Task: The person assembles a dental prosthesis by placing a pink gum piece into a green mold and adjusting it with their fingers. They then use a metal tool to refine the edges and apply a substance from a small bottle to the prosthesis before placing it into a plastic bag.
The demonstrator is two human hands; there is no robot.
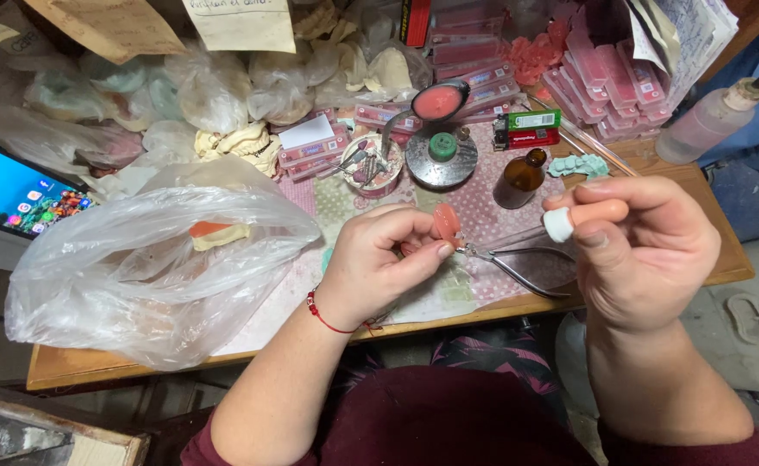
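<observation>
The left hand (378, 263) is curled almost closed, thumb and forefinger pinching a small pink piece (446, 223) that looks like a wax or acrylic dental plate, though the view is too small to be sure of its exact form. The piece is held up over the middle of the worktable (69, 367), just inside its near edge, above a patterned cloth. It looks light and thin, rigid enough to keep its shape but probably brittle, and if it is wax it would dent under a hard squeeze; the sound hold is the one shown, a light pinch at its lower rim that leaves the upper face free. The right hand (643, 250) is raised over the table's right end, near its front corner, fingers wrapped round a small dropper (588, 216) with a peach-coloured rubber bulb and a white tip pointing left toward the pink piece, the two still apart. The bulb is soft and would give at slight pressure, so the grip sits on it with thumb below and fingers above. Both wrists are bent inward, forearms coming up from the near edge. A pair of pliers (518, 263) lies on the cloth between the hands, a brown glass bottle (520, 179) stands behind it, and a clear plastic bag (138, 276) covers the left end.
</observation>
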